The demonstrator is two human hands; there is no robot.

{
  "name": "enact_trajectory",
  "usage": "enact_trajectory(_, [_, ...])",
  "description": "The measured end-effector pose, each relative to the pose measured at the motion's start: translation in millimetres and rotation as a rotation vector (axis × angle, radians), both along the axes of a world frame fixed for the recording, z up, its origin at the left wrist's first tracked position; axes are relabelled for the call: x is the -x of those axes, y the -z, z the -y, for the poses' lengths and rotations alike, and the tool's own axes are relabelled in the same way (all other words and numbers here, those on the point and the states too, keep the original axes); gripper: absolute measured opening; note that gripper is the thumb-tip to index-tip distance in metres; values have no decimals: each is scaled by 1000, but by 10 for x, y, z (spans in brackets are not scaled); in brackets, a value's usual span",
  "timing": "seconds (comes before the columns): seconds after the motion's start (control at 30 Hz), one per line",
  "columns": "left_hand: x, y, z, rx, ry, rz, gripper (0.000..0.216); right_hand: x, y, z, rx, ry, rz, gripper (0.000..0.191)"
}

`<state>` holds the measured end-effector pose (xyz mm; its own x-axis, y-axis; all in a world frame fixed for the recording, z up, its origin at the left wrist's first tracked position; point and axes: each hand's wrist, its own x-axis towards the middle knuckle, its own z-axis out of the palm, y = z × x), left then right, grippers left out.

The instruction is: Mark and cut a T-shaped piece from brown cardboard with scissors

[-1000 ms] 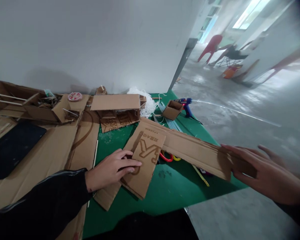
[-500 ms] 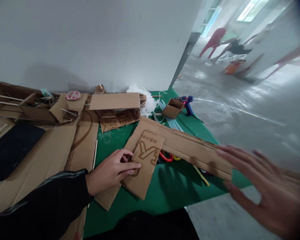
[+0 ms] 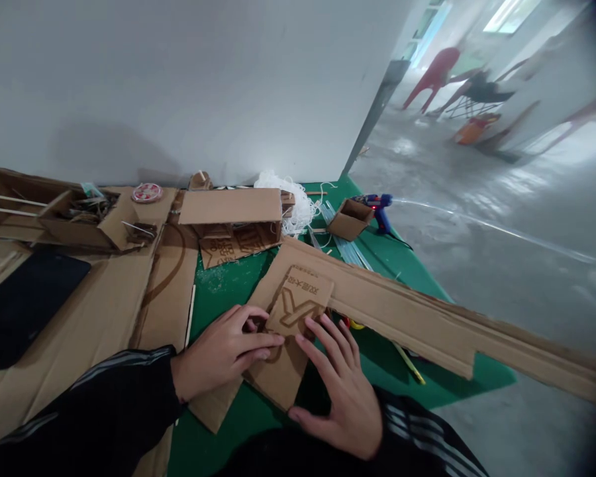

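A small rectangular cardboard piece (image 3: 305,299) with brown print lies tilted over a longer cardboard strip (image 3: 397,301) on the green table. At its left edge is my left hand (image 3: 228,348), its fingers bent and closed on the piece, the fingertips partly tucked from sight. My right hand (image 3: 342,384) rests at the right side of the same piece, fingers spread, fingertips touching its surface and thumb near the lower corner. Beneath the strip, scissors with red and yellow handles (image 3: 356,324) are mostly hidden. A yellow pencil-like stick (image 3: 410,364) pokes out nearby.
A cardboard box structure (image 3: 231,207) stands against the wall, beside white shredded filler (image 3: 293,202). Further right are a small open box (image 3: 350,220), clear glue sticks (image 3: 355,252) and a blue glue gun (image 3: 381,211). A dark tablet-like slab (image 3: 32,305) lies on cardboard at left.
My right hand has come in from the far right, off the long strip, to the small cardboard piece. My left hand stays at the piece's left edge. The view has shifted slightly.
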<state>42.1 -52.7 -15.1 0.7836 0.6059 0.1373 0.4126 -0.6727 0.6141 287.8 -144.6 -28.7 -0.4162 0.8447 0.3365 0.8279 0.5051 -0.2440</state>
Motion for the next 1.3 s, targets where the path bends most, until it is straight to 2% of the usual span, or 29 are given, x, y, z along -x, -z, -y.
enact_trajectory(0.2, [-25, -56, -35, 114, -3, 14, 23, -1, -28, -21, 10, 7, -7, 90])
enact_trajectory(0.4, [-6, -140, -72, 158, 8, -15, 13, -2, -15, -47, 2, -1, 11, 90])
enact_trajectory(0.53, [46, -158, -105, 179, 133, -91, 55, -54, 10, -52, -19, -21, 22, 94])
enact_trajectory(0.67, [41, -147, -103, 123, 175, -181, 58, -112, 99, -90, -97, -36, 48, 90])
enact_trajectory(0.77, [22, -136, -91, 70, 189, -217, 61, -156, 181, -110, -173, -3, 43, 69])
enact_trajectory(0.9, [32, -114, -88, -10, 187, -198, 52, -235, 242, -88, -150, -4, 117, 47])
enact_trajectory(1.0, [43, -108, -87, -70, 174, -182, 49, -290, 278, -56, -124, -14, 128, 47])
enact_trajectory(1.13, [33, -119, -90, -168, 238, -172, 43, -308, 291, -48, -87, -18, 142, 50])
enact_trajectory(1.23, [25, -119, -85, -220, 256, -180, 45, -262, 224, -78, -78, -33, 119, 52])
enact_trajectory(1.3, [26, -109, -75, -259, 251, -200, 47, -211, 154, -101, -63, -49, 80, 60])
